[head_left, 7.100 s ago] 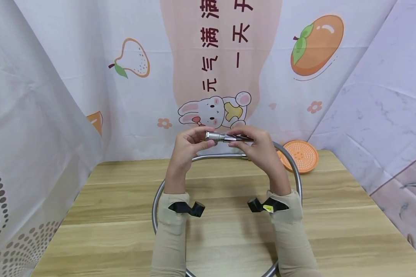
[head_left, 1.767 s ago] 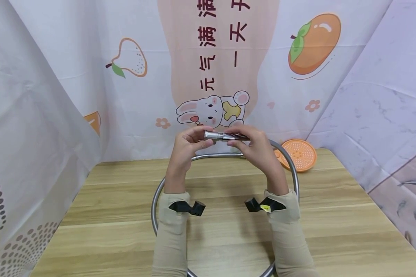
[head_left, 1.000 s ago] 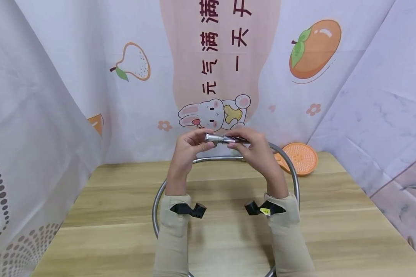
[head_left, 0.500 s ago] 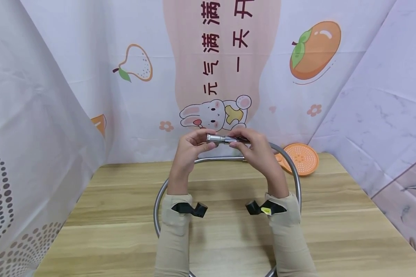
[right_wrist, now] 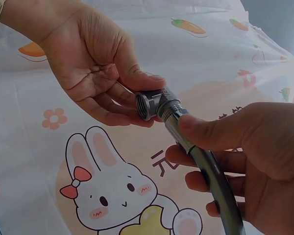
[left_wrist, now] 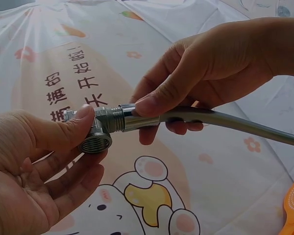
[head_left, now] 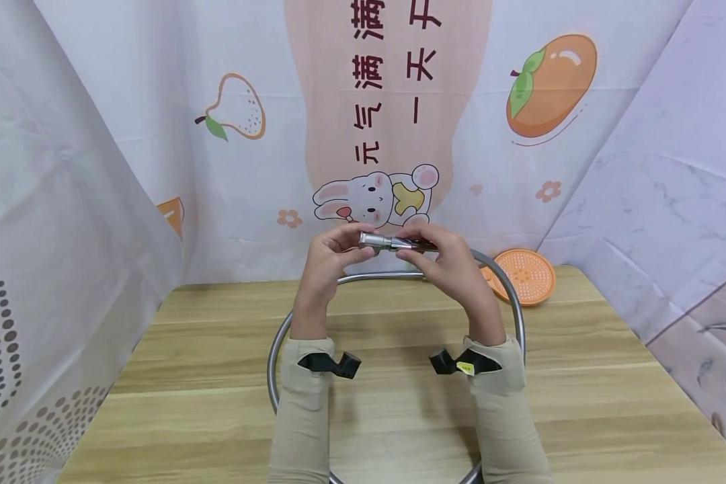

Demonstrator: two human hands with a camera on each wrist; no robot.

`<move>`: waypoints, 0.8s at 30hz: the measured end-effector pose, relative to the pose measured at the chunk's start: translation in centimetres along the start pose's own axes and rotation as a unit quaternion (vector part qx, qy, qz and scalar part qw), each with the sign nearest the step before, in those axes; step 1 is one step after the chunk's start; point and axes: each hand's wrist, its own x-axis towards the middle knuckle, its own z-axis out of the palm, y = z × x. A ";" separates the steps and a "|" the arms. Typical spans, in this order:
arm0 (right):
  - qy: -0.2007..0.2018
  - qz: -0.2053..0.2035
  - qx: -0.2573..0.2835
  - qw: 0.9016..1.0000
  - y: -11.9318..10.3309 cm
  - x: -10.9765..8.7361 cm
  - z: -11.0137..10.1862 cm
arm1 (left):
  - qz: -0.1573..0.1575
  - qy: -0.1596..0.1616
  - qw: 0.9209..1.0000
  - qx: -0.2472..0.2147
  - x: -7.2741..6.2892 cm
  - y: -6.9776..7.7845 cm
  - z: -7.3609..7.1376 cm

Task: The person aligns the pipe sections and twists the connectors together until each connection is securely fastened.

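My left hand (head_left: 323, 265) pinches a silver metal tee fitting (left_wrist: 105, 120) between thumb and fingers, above the table's back edge. One threaded mouth of the tee faces the wearer and is open. Opposite it, my right hand (head_left: 454, 265) grips the chrome end connector (left_wrist: 134, 121) of a grey metal hose (left_wrist: 230, 121), thumb on top. The connector sits on the tee's side outlet, in line with it; some thread shows between them in the left wrist view. How deep the connector sits cannot be told. From the right hand the hose loops round under both forearms.
An orange round perforated piece with a handle (head_left: 523, 277) lies at the back right of the wooden table (head_left: 218, 376). The hose's other end runs along the back of the table behind the hands. A printed curtain (head_left: 248, 195) hangs just behind.
Both hands stay at nearly the same place, still holding the tee and the connector. The right fingers have shifted slightly on the connector. The head view has tilted a little.
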 end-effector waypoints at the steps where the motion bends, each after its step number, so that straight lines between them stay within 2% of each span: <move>1: 0.000 -0.001 0.001 1.000 0.0 0.0 0.0 | 0.000 0.001 1.000 -0.001 0.0 0.0 0.0; 24: 0.012 0.004 -0.001 1.000 -0.3 0.0 0.3 | 0.003 0.000 1.000 0.006 -0.1 -0.2 -0.3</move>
